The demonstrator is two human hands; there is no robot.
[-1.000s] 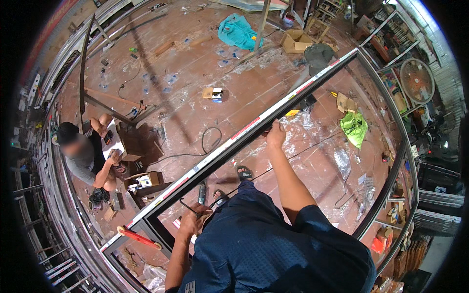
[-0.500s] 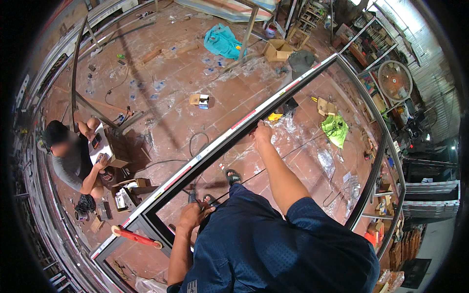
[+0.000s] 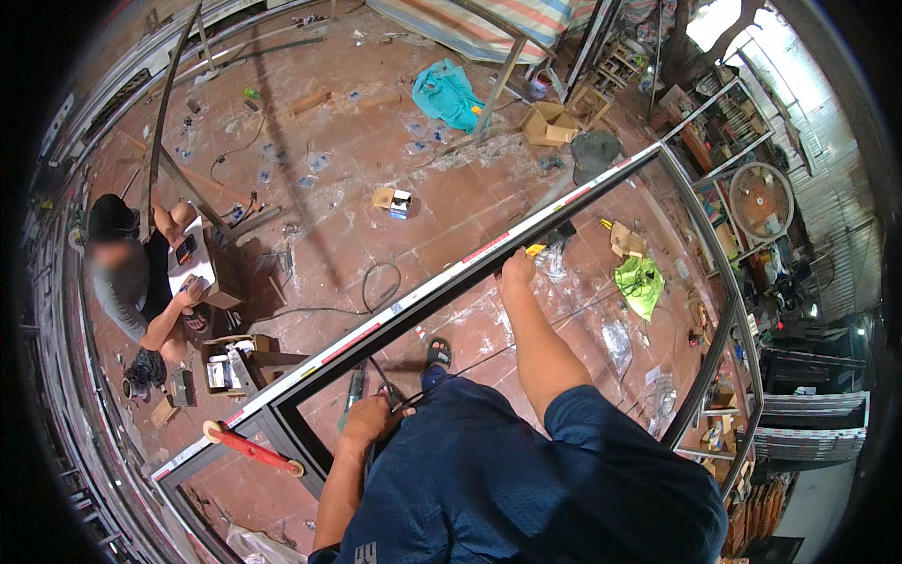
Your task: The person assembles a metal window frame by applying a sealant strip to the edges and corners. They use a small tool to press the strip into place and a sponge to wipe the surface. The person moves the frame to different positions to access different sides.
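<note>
A large dark metal frame [image 3: 376, 331], with white and red film along its upper edge, slants across the view around my body. My right hand [image 3: 515, 273] is closed at the inner edge of its long bar; the fingertips are hidden there. Lower down, my left hand [image 3: 373, 416] is closed around a thin black strip [image 3: 410, 402] near my waist. A thin dark line [image 3: 493, 355] stretches from near my waist toward the right across the floor. On the frame's lower left corner lies a red roller tool [image 3: 254, 447] with a round tan wheel at each end.
At the left a person [image 3: 127, 268] sits beside a cardboard box [image 3: 221, 273]. An open box of parts [image 3: 225, 368] is on the floor. Beyond the frame lie a teal cloth [image 3: 448, 94] and a small carton [image 3: 393, 202]. A green bag [image 3: 639, 287] and fan [image 3: 761, 202] are at right.
My right hand has slid a little up and right along the bar, toward the yellow item. My left hand stays near my waist with the strip. The view has shifted slightly.
</note>
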